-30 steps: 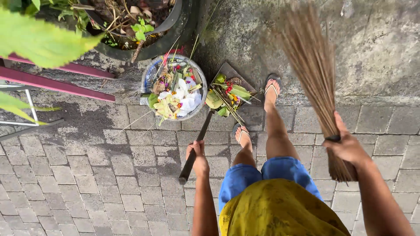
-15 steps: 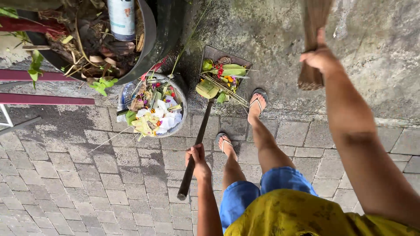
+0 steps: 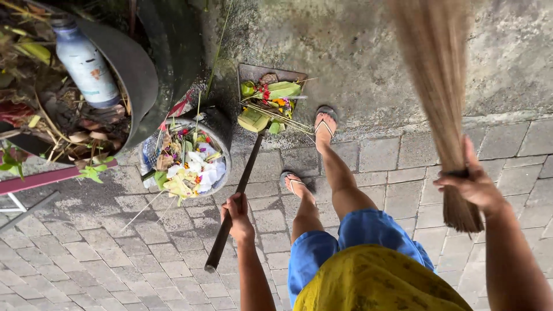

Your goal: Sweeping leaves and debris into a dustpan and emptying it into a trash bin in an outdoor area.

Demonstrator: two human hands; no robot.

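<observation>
The left hand (image 3: 237,214) grips the dark long handle of a dustpan (image 3: 271,92), whose tray rests on the concrete strip above the paving and holds leaves, flowers and thin sticks. The right hand (image 3: 473,187) clasps a stick broom (image 3: 438,75) near its bound end, bristles raised. Just left of the dustpan stands a round bin (image 3: 222,129) full of flower scraps, beside a large dark pot (image 3: 144,75) holding a bottle (image 3: 86,63).

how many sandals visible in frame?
2. One sandal is on the foot farther forward, beside the loaded dustpan at the concrete edge; the other sandal is on the nearer foot, on the pavers. None seem hidden.
</observation>
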